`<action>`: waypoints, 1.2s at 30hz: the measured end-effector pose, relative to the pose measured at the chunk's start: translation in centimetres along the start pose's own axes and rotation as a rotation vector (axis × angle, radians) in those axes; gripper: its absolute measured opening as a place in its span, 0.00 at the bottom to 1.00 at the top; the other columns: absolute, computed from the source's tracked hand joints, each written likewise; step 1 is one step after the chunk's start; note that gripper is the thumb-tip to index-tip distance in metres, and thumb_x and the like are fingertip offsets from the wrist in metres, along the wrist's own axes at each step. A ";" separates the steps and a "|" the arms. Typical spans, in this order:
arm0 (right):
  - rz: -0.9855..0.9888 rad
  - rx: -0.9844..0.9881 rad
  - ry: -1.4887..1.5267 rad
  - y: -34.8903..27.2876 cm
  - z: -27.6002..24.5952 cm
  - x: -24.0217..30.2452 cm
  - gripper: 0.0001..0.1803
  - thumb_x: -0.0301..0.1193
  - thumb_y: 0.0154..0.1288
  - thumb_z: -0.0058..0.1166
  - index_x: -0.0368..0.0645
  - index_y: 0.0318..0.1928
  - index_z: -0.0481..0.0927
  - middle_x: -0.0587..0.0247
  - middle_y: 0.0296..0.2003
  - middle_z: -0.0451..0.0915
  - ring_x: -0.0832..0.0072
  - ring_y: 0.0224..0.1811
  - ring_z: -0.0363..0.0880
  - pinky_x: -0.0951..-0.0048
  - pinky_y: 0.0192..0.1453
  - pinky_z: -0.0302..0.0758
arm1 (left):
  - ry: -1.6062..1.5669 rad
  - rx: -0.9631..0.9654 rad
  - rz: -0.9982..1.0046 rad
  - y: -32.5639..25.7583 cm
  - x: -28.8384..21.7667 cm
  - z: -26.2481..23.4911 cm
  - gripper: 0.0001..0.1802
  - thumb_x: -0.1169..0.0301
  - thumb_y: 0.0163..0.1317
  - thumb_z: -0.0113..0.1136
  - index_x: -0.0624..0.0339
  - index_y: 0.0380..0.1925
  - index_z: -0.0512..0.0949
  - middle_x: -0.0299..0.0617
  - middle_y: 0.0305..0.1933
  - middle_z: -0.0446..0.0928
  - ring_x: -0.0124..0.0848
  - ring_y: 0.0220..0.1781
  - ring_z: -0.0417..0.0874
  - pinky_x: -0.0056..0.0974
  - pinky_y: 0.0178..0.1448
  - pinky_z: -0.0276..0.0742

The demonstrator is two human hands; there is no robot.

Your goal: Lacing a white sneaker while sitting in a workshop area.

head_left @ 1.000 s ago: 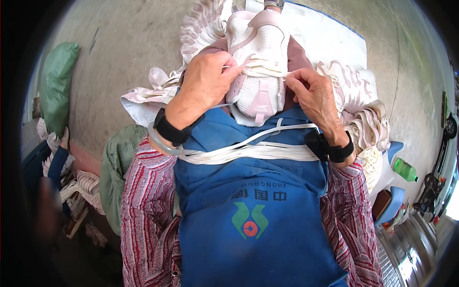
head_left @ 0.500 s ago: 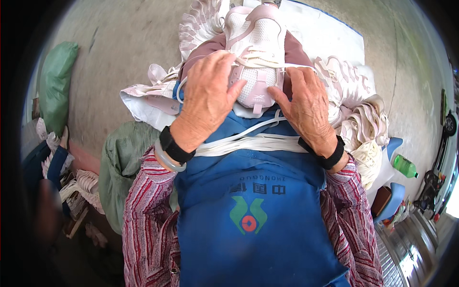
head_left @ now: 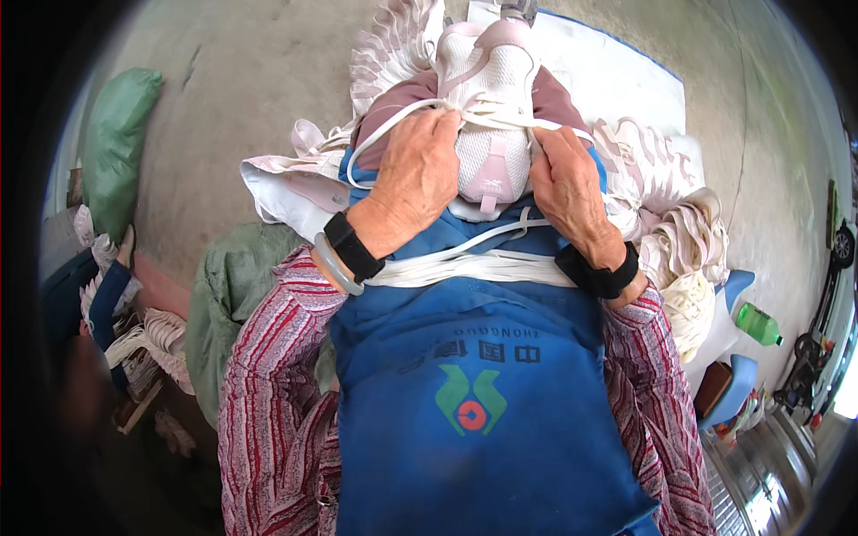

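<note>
A white and pale pink mesh shoe upper (head_left: 487, 71) lies between my knees, its tongue toward me. A cream shoelace (head_left: 496, 120) crosses its eyelet area, with one loop curving out to the left. My left hand (head_left: 418, 165) is closed at the upper's left edge, fingers pinched on the lace. My right hand (head_left: 572, 183) is closed at the right edge, thumb and fingers pinching the lace there. The fingertips are partly hidden. A bundle of white laces (head_left: 474, 268) runs across the waist of my blue apron (head_left: 465, 366).
Stacked pink and white uppers (head_left: 643, 170) lie at my right, beside a cream lace bundle (head_left: 688, 308). More uppers (head_left: 389, 54) fan out behind my left knee. Green sacks (head_left: 125, 143) stand at left. A green bottle (head_left: 758, 324) lies at right, near a blue chair (head_left: 731, 393).
Both hands have gone from spread fingers over the upper to pinching the lace at either side. The lace loop on the left now stands out wider.
</note>
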State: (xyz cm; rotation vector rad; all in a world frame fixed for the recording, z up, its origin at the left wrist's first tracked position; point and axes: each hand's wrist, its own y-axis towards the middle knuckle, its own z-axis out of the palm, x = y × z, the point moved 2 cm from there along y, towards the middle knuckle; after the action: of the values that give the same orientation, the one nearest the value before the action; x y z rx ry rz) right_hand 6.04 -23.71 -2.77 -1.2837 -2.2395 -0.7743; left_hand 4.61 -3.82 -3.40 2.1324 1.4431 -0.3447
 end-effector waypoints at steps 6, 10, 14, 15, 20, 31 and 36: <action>0.080 -0.017 0.062 -0.4 -0.3 0.2 0.14 0.19 0.61 0.50 0.35 0.49 0.73 0.45 0.35 0.77 0.49 0.36 0.79 0.60 0.40 0.76 | -0.068 0.008 0.014 0.8 -0.2 -0.9 0.15 0.79 0.56 0.51 0.70 0.45 0.72 0.55 0.35 0.77 0.50 0.40 0.78 0.48 0.48 0.72; 0.054 0.173 -0.082 0.0 -0.3 0.5 0.15 0.19 0.62 0.48 0.37 0.51 0.70 0.46 0.38 0.77 0.49 0.37 0.80 0.59 0.39 0.79 | 0.017 0.056 0.039 1.2 -0.1 -0.8 0.09 0.79 0.57 0.51 0.66 0.39 0.72 0.51 0.29 0.77 0.49 0.34 0.79 0.45 0.42 0.73; -0.080 0.147 -0.218 0.2 -0.4 1.3 0.16 0.19 0.57 0.50 0.36 0.47 0.69 0.51 0.31 0.74 0.57 0.30 0.80 0.62 0.30 0.78 | 0.257 0.107 0.182 1.7 -1.2 -0.8 0.08 0.76 0.56 0.54 0.63 0.37 0.72 0.48 0.28 0.78 0.45 0.33 0.80 0.44 0.40 0.73; -0.079 0.147 -0.220 0.4 -0.5 1.4 0.16 0.19 0.57 0.50 0.36 0.47 0.69 0.51 0.31 0.74 0.57 0.30 0.80 0.62 0.30 0.78 | 0.255 0.106 0.183 1.9 -1.2 -0.9 0.08 0.76 0.56 0.54 0.63 0.37 0.72 0.48 0.28 0.78 0.45 0.33 0.80 0.44 0.40 0.73; -0.147 0.166 -0.381 1.5 -0.4 1.7 0.12 0.21 0.56 0.53 0.38 0.41 0.69 0.54 0.26 0.74 0.62 0.24 0.80 0.66 0.25 0.77 | 0.357 0.013 0.250 2.8 -0.9 -0.9 0.06 0.72 0.53 0.57 0.59 0.32 0.76 0.45 0.34 0.73 0.39 0.41 0.77 0.42 0.45 0.71; -0.230 0.041 -0.418 1.7 -0.7 2.0 0.06 0.26 0.48 0.54 0.42 0.29 0.74 0.60 0.32 0.66 0.65 0.36 0.69 0.65 0.41 0.66 | 0.159 -0.076 0.338 1.3 -1.9 -3.2 0.07 0.72 0.51 0.57 0.59 0.32 0.78 0.42 0.49 0.71 0.37 0.51 0.71 0.41 0.55 0.63; -0.242 0.058 -0.409 1.9 -0.4 1.6 0.05 0.25 0.49 0.52 0.42 0.30 0.74 0.60 0.32 0.66 0.65 0.36 0.69 0.65 0.41 0.65 | -0.019 -0.004 0.325 -0.4 -1.3 -3.6 0.09 0.75 0.51 0.55 0.60 0.35 0.78 0.42 0.44 0.76 0.36 0.42 0.77 0.39 0.47 0.71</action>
State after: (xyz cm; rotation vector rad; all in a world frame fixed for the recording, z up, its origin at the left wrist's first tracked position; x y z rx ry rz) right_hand 7.00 -22.16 -0.98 -1.2467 -2.7608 -0.5590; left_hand 3.46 -2.65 0.12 2.3049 1.0606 -0.2372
